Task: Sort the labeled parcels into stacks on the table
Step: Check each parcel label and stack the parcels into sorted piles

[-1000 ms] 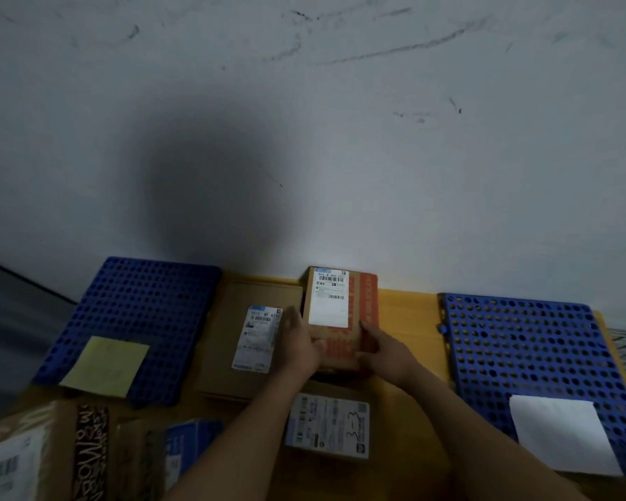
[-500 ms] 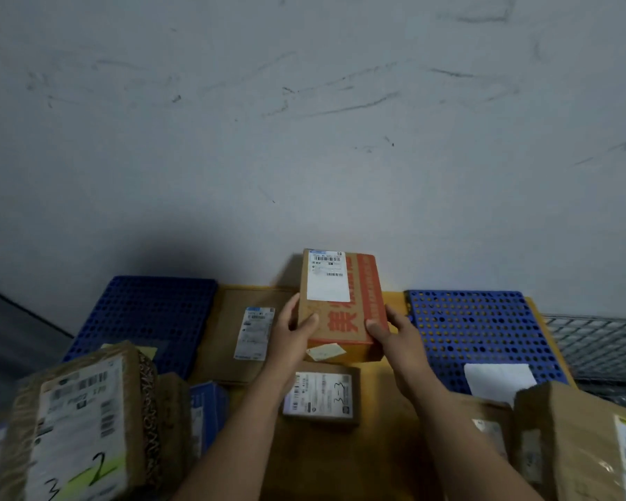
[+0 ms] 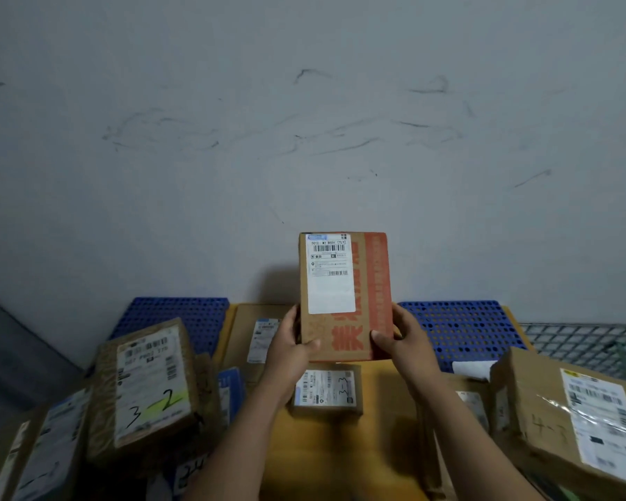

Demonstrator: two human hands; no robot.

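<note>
A brown parcel with orange print and a white shipping label (image 3: 344, 294) is held up above the yellow table (image 3: 376, 428), its label facing me. My left hand (image 3: 290, 347) grips its lower left edge and my right hand (image 3: 400, 338) grips its lower right edge. Below it on the table lies a small parcel marked "3-3" (image 3: 326, 390). A flat brown parcel with a label (image 3: 257, 334) lies at the back of the table, left of my hands.
Blue perforated mats lie at the back left (image 3: 174, 320) and back right (image 3: 459, 327). A parcel marked "3-2" (image 3: 149, 385) stands on a pile at the left. A large taped box (image 3: 575, 417) sits at the right. A wire grid (image 3: 586, 345) shows behind it.
Both hands have lifted the orange-printed parcel off the table and tilted it upright toward me. The view has pulled back, bringing the left and right parcel piles into sight.
</note>
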